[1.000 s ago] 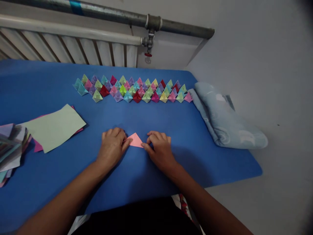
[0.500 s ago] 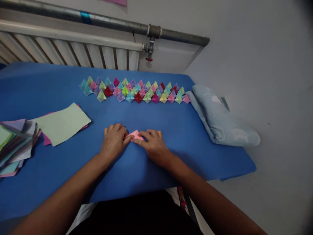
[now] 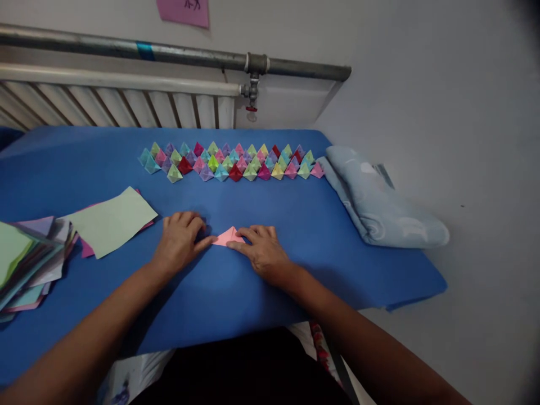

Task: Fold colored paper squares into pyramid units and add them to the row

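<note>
A small folded pink paper [image 3: 225,237] lies on the blue table cover, its peak pointing away from me. My right hand [image 3: 264,247] grips its right side between thumb and index finger. At the paper's left corner is the thumb tip of my left hand [image 3: 180,239]; the fingers of that hand are curled and apart from the thumb, with nothing between them. Beyond both hands, several folded paper pieces [image 3: 235,172] in many colours stand in staggered rows.
Pale green sheets [image 3: 116,219] lie at the left, beside a fanned stack of coloured paper [image 3: 31,270]. A folded light-blue cloth [image 3: 379,202] rests at the right edge. Behind the blue-covered table [image 3: 185,309] are a radiator [image 3: 122,107] and a metal pipe [image 3: 189,57].
My left hand has moved left, off the pink paper's left part, and its thumb and fingers have spread. My right hand stays at the paper. The view has tilted up slightly.
</note>
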The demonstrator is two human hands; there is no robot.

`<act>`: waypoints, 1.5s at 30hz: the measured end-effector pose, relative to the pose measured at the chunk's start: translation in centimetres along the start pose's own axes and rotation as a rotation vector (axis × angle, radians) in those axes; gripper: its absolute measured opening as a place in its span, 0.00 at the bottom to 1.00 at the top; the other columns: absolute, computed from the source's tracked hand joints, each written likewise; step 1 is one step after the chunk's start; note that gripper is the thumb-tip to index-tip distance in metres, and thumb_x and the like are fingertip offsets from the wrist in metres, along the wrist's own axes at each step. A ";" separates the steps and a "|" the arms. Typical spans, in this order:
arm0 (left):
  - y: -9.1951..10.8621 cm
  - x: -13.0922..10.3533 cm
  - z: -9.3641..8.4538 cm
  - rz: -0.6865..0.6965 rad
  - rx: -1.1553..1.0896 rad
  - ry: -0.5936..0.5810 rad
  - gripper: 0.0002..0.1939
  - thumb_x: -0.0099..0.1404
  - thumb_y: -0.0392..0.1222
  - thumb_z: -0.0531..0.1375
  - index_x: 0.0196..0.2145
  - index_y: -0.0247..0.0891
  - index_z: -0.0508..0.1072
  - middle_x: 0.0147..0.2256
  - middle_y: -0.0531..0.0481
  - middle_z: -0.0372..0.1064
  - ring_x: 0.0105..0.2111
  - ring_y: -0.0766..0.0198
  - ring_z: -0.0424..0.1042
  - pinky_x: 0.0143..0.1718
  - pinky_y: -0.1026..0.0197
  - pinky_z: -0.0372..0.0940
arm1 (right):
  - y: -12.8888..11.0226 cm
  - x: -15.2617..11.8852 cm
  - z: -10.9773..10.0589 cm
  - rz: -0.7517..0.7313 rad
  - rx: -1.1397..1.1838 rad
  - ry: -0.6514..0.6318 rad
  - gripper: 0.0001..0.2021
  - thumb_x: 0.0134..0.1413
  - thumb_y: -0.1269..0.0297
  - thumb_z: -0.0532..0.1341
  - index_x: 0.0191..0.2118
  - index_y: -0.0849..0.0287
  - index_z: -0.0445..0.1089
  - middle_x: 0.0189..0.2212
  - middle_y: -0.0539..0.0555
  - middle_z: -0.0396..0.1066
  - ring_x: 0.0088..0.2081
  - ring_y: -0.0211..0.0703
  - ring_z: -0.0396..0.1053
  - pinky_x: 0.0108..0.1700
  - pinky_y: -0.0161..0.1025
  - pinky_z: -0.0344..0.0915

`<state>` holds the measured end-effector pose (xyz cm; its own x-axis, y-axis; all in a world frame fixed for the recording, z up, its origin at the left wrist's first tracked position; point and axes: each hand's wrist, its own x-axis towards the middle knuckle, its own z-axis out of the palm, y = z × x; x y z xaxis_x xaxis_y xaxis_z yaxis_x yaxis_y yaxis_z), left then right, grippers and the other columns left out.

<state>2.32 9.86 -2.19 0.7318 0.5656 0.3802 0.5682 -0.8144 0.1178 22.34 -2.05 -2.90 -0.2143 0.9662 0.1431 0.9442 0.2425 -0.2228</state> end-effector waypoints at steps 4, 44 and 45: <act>2.9 -0.9 0.4 0.182 -0.186 0.066 0.13 0.72 0.37 0.49 0.47 0.39 0.72 0.47 0.42 0.73 0.46 0.56 0.70 0.45 0.53 0.62 | 0.1 0.0 0.3 -0.008 -0.011 0.026 0.20 0.66 0.69 0.53 0.59 0.42 0.65 0.56 0.51 0.66 0.50 0.50 0.57 0.47 0.47 0.50; 0.2 4.4 0.3 0.377 -0.352 -0.405 0.14 0.68 0.44 0.52 0.40 0.41 0.78 0.44 0.45 0.75 0.43 0.59 0.74 0.48 0.58 0.67 | 2.0 -3.8 -0.2 0.250 0.422 0.341 0.12 0.59 0.71 0.56 0.43 0.56 0.74 0.44 0.55 0.75 0.47 0.46 0.69 0.50 0.46 0.61; 0.3 4.3 0.3 0.376 -0.334 -0.403 0.14 0.68 0.43 0.52 0.40 0.41 0.78 0.44 0.45 0.75 0.43 0.59 0.74 0.48 0.58 0.67 | 2.0 -3.8 -0.2 0.246 0.425 0.347 0.12 0.59 0.71 0.56 0.43 0.56 0.74 0.44 0.55 0.75 0.47 0.46 0.69 0.50 0.46 0.61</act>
<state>5.72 12.11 -0.83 0.9790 0.1855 0.0846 0.1454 -0.9261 0.3481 25.11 -5.30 -3.72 0.1591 0.9310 0.3286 0.7575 0.0983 -0.6453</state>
